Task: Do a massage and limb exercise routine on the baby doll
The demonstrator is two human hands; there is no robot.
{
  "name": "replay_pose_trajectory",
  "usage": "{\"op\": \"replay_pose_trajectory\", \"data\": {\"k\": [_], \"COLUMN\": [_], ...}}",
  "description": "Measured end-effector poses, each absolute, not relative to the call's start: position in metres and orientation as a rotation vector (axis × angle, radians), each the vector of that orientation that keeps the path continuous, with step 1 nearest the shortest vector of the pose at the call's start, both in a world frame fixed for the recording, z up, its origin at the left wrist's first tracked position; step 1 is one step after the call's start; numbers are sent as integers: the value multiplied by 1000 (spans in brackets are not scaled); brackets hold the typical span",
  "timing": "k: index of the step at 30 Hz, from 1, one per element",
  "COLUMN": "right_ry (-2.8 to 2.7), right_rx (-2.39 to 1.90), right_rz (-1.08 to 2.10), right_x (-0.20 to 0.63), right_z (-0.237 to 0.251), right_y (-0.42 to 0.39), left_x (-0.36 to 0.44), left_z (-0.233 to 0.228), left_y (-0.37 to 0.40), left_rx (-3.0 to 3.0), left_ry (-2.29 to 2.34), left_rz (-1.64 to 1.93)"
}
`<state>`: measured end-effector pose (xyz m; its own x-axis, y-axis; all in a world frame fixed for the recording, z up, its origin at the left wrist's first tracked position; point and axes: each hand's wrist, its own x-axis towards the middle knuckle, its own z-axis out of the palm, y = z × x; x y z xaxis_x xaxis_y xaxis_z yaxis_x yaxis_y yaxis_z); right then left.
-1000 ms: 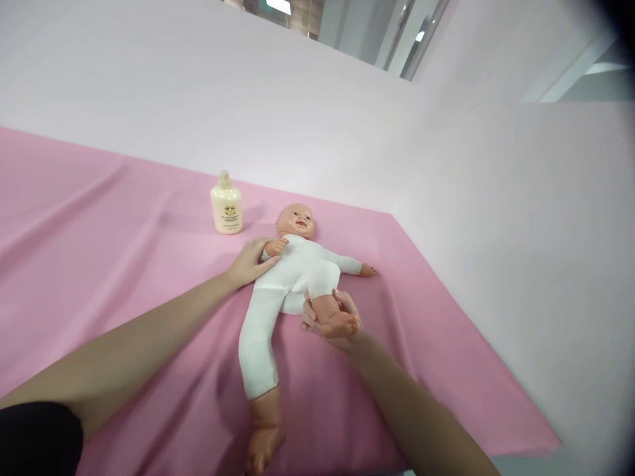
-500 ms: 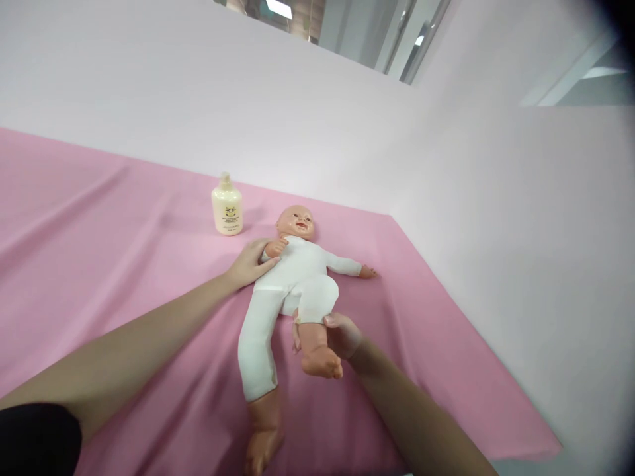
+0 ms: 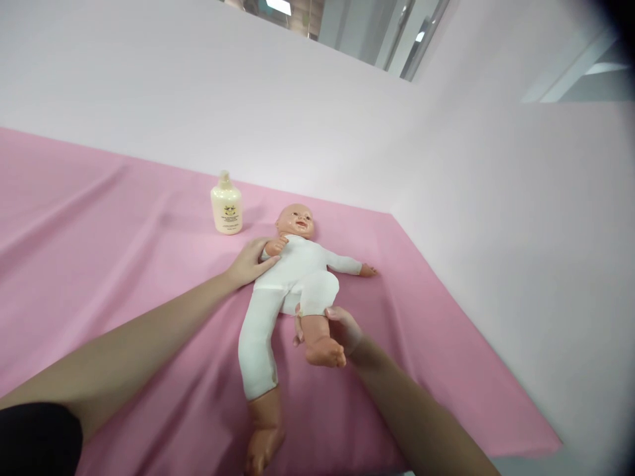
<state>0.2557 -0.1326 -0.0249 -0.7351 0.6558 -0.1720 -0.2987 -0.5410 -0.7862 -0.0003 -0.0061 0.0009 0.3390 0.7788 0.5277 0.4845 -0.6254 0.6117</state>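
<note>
A baby doll (image 3: pixel 297 264) with a white cloth body lies on its back on a pink sheet (image 3: pixel 163 264), head away from me. My left hand (image 3: pixel 251 264) holds the side of its torso by the bent arm, thumb on the front and fingers mostly hidden behind. My right hand (image 3: pixel 342 328) is wrapped from beneath around the doll's lower leg on the right, its fingertips showing on the inner side. That leg is bent and lifted off the sheet. The doll's other leg (image 3: pixel 258 350) lies stretched toward me.
A cream pump bottle (image 3: pixel 227 208) stands upright on the sheet, left of the doll's head. White walls (image 3: pixel 198 99) rise behind and at the right of the pink surface. A window (image 3: pixel 347 33) shows at the top.
My right hand has raised the doll's held leg slightly, so the foot sits a little higher and farther right. My left hand stays in place on the torso.
</note>
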Motion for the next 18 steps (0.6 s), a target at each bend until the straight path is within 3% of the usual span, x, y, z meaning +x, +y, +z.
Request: {"op": "replay_pose_trajectory", "data": {"k": [18], "right_ry": [-1291], "right_rx": [-634], "right_rz": [2316], "right_x": [248], "right_z": [-1], "right_y": [-146], "left_x": [0], "left_z": [2], "left_y": [-6], "left_rx": [2255], "left_ry": [1132], "left_rz": [1171]}}
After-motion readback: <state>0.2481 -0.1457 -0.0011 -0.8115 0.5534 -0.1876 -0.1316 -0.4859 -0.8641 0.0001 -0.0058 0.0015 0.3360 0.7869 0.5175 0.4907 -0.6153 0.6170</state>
